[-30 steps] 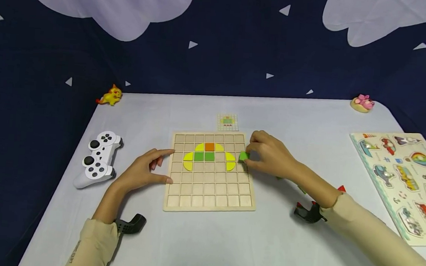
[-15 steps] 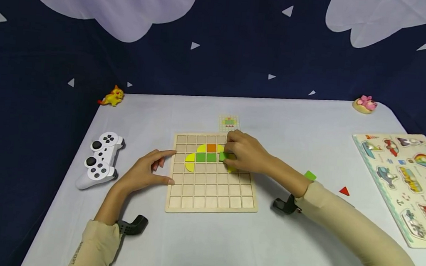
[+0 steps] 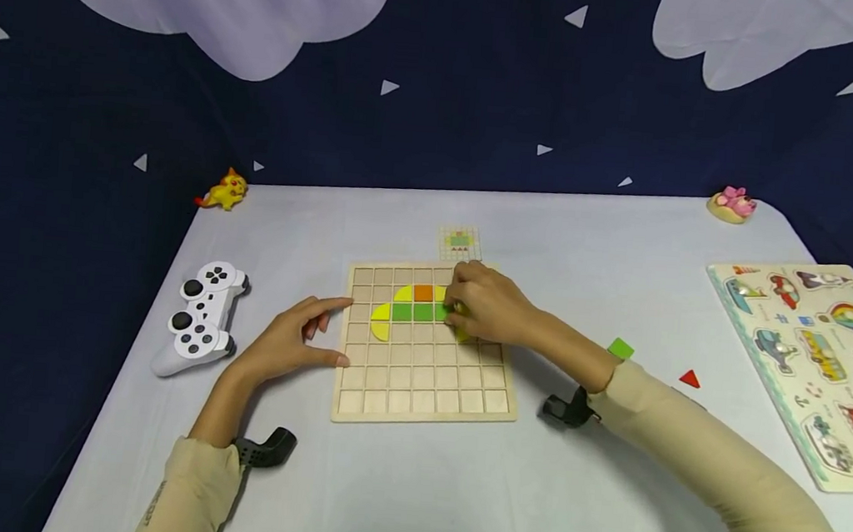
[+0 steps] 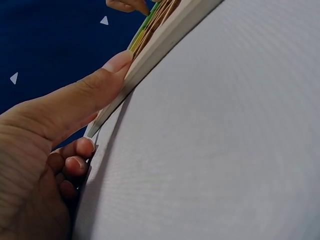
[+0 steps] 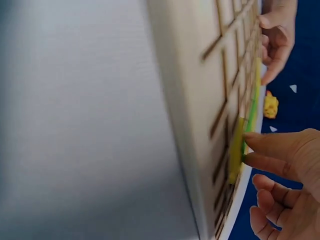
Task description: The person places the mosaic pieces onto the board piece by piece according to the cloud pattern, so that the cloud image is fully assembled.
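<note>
Pressing square green tile (image 3: 444, 311) into gridded wooden board (image 3: 423, 408), right hand (image 3: 491, 309).

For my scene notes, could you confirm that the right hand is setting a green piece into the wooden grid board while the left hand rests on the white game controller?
Not quite. In the head view the left hand rests against the wooden grid board's left edge; the white game controller lies apart, untouched. The right hand is indeed at the green piece.

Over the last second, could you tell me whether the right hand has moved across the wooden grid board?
Yes. The right hand has moved leftward from the wooden grid board's right edge to the row of green squares, where its fingertips now press a green piece.
</note>
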Demonstrator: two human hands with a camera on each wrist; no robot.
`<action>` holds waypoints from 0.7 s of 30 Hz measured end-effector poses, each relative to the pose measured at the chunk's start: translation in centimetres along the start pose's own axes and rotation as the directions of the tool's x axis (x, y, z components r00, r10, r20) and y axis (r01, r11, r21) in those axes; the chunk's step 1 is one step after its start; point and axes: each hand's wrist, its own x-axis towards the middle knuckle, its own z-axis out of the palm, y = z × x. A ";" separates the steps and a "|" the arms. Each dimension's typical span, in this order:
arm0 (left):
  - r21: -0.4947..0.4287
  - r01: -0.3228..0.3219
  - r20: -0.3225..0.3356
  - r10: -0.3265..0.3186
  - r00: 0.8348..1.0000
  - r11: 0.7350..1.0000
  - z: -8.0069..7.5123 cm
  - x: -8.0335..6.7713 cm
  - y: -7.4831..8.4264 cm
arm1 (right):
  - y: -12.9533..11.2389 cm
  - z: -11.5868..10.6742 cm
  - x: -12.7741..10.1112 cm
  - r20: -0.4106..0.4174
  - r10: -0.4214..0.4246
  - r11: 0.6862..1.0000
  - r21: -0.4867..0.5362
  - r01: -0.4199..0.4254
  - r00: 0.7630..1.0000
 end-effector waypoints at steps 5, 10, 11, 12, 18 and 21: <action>-0.003 -0.010 0.000 0.010 1.000 1.000 0.0 0.0 0.0 | 0.2 -1.4 -1.6 -0.028 0.085 0.994 0.069 -0.083 0.996; 0.001 -0.005 -0.007 0.005 1.000 1.000 0.0 -0.2 0.0 | 2.1 -2.5 -4.7 -0.040 0.126 0.990 0.075 -0.123 0.991; 0.002 -0.004 -0.006 0.004 1.000 1.000 0.0 -0.2 0.0 | 2.6 -2.7 -5.4 -0.033 0.132 0.989 0.071 -0.130 0.991; 0.002 -0.004 -0.004 0.004 1.000 1.000 0.0 -0.2 0.0 | 3.1 -2.9 -6.2 -0.024 0.141 0.988 0.068 -0.139 0.990; -0.001 -0.007 0.000 0.007 1.000 1.000 0.0 -0.1 0.0 | 5.2 -3.8 -10.5 0.027 0.186 0.982 0.031 -0.187 0.982; 0.002 -0.007 -0.002 0.007 1.000 1.000 0.0 -0.1 0.0 | 5.6 -4.2 -12.1 0.033 0.180 0.984 -0.003 -0.180 0.983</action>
